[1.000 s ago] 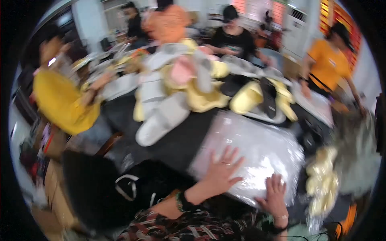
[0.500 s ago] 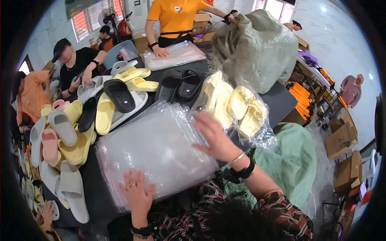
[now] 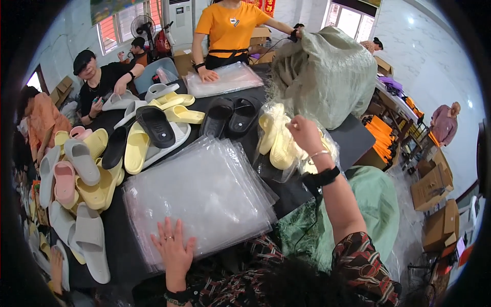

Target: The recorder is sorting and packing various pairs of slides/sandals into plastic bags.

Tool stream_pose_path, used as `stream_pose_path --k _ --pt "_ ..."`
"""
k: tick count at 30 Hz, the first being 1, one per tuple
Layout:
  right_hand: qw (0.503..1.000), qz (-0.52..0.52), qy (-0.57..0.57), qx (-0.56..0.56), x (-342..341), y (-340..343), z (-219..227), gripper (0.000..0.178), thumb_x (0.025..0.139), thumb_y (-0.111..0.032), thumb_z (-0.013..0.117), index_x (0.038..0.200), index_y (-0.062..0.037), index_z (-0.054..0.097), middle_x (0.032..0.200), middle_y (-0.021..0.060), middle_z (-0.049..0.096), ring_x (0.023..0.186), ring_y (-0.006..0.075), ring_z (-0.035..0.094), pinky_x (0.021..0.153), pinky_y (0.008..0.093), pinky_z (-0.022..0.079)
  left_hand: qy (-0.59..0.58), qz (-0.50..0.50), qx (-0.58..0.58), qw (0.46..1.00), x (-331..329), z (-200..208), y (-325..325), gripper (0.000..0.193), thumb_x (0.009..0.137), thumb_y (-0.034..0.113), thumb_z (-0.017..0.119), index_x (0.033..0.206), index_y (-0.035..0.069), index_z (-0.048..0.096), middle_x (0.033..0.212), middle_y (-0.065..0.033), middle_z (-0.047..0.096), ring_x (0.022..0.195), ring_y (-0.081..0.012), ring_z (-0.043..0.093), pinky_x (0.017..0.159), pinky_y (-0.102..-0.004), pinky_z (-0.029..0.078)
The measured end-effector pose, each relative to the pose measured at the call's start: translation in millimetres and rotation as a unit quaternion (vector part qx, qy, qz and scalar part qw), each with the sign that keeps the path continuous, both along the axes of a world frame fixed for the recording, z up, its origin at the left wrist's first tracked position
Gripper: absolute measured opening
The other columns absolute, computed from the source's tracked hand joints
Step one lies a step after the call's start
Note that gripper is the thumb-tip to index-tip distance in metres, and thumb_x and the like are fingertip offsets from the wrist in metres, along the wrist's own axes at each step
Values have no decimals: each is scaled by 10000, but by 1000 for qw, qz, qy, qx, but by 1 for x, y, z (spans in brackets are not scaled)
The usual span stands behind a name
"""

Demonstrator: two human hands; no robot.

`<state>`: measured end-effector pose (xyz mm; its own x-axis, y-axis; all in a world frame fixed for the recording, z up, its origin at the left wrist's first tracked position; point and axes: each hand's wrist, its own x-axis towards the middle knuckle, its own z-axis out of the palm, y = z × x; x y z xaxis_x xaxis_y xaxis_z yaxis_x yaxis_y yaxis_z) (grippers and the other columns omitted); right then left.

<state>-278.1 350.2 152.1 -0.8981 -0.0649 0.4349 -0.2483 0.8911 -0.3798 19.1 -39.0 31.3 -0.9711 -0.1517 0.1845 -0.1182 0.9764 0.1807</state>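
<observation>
My left hand (image 3: 175, 249) lies flat with its fingers spread on the near edge of a stack of clear plastic bags (image 3: 204, 189). To the right of the stack are pale yellow slides (image 3: 283, 148) wrapped in clear bags. Over them is my right hand (image 3: 307, 137), its fingers pinched together at the plastic of a bag. The hand and wrist cover part of the slides behind. Just beyond the stack stands a pair of black slides (image 3: 217, 116).
A heap of loose grey, yellow, pink and black slides (image 3: 89, 169) covers the table's left side. At the back right stands a big woven sack (image 3: 327, 77), held by a person in orange (image 3: 227, 30) across the table. A green sack (image 3: 371, 204) lies at the right edge.
My right hand has moved from the bag stack up and right to the bagged slides, its fingers closing. The bagged slides have shifted and turned. My left hand stays put.
</observation>
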Motion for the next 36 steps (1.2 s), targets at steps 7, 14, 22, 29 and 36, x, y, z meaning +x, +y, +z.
stream_pose_path --k 7,14,22,29,36 --pt "857 106 -46 -502 -24 -15 68 199 985 -219 609 925 -31 587 694 -15 517 561 110 546 533 280 494 23 -13 36 999 3 1 -2 566 972 457 524 1427 122 503 1570 -187 311 1467 -423 214 1156 -646 99" --pt "728 313 -44 -609 30 -87 122 113 1017 -153 555 945 -75 592 775 -38 528 644 50 537 650 269 584 106 -25 189 976 17 55 -9 487 997 326 535 1385 32 526 1536 -234 348 1452 -412 276 1166 -589 148" --pt "746 452 -125 -473 98 -174 92 139 1025 -156 546 1096 -36 539 959 21 615 907 125 643 800 268 519 132 7 714 687 10 59 -7 553 1067 408 371 1493 55 361 1447 -158 467 1260 -271 509 1044 -397 402" --pt "855 452 -128 -221 118 -163 45 244 964 -215 649 1097 -12 620 905 117 689 851 181 684 788 301 541 181 95 784 586 26 36 -47 615 1055 464 374 1522 81 254 1414 -151 471 1163 -256 540 963 -396 440" --pt "935 284 -184 -105 78 -112 -16 691 870 -428 740 1340 -7 459 1167 216 625 1046 292 652 867 404 532 151 123 847 494 26 38 -58 560 1038 404 464 1476 86 320 1305 -142 520 1140 -280 549 939 -453 469"
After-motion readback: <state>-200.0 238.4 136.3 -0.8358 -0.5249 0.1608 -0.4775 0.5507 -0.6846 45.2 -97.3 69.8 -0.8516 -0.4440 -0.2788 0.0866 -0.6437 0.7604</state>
